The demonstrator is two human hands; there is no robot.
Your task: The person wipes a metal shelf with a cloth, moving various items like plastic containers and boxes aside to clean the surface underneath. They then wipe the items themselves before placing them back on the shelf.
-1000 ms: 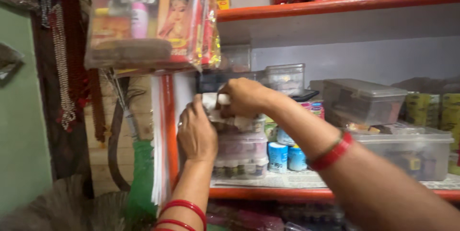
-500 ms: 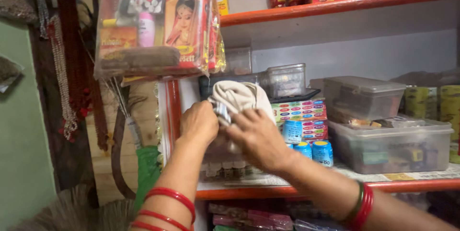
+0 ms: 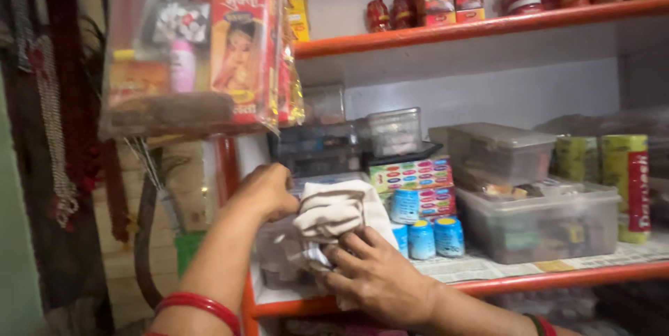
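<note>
Both hands grip a crumpled cream-coloured cloth at the left end of the orange-edged shelf. The right hand presses it from below with fingers spread over the folds; the left hand is closed on its upper left side. The cloth lies against a stack of clear plastic boxes. Just right of it stand small blue-capped jars. A large clear lidded container sits further right.
</note>
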